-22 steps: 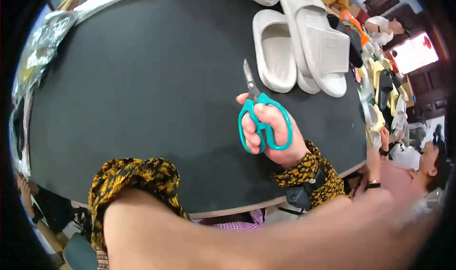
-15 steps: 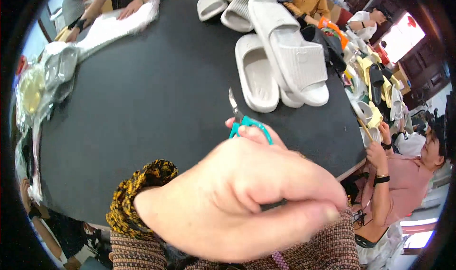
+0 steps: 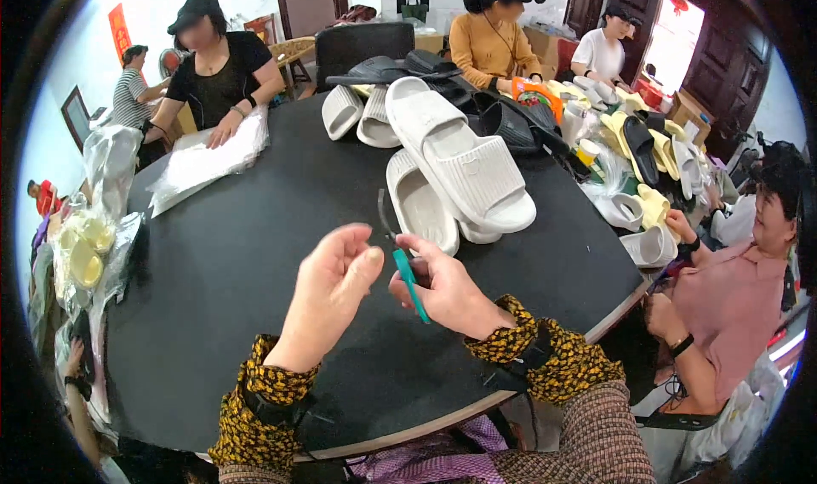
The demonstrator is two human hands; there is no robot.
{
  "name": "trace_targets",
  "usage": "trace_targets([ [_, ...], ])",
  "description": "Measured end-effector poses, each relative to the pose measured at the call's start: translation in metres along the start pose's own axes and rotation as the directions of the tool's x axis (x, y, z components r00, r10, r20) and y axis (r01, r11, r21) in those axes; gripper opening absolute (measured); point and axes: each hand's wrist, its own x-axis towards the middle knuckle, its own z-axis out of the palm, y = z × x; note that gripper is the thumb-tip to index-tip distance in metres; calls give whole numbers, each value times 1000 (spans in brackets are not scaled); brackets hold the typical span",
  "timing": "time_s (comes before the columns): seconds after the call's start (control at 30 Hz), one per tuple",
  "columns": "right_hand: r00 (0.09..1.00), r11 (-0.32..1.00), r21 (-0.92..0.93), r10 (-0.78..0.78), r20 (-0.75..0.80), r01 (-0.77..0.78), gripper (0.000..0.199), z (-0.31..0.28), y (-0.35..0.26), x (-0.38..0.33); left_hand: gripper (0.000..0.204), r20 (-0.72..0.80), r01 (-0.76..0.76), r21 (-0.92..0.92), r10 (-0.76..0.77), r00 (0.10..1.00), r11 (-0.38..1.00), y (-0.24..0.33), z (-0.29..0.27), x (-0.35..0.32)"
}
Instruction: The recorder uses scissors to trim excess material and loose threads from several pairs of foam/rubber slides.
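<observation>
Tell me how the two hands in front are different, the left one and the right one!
The left hand looks empty, while the right hand holds scissors with teal handles. The right hand is close to the nearest white slipper; the left hand is farther from it. Both hands are bare, come out of black-and-yellow cuffs and are over the dark table.

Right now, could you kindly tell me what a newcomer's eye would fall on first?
Probably the overlapping pale slippers, bright against the dark table, above and right of the picture's centre. Next might come the teal-handled scissors near the middle, held in the right hand, with the left hand close beside it.
</observation>
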Motion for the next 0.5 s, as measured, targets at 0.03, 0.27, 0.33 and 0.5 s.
trace_targets([
  [0.03, 990, 977, -164, -137, 15, 138, 58, -1, -5, 1, 34, 3, -7, 5, 7, 1000, 1000, -4, -2, -5],
  [0.27, 907, 484, -770, -164, 388, 416, 43, 31, -32, 4, 31, 177, 343, -564, -295, 939, 751, -36, -1, -44],
  [0.33, 881, 458, -757, -161, 446, 467, 44, 42, -34, 4, 30, 122, 317, -636, -314, 942, 704, -44, -8, -51],
  [0.5, 740, 466, -574, -432, 516, 673, 40, 42, -43, -3, 30, 71, 279, -741, -343, 937, 610, -44, -26, -69],
])
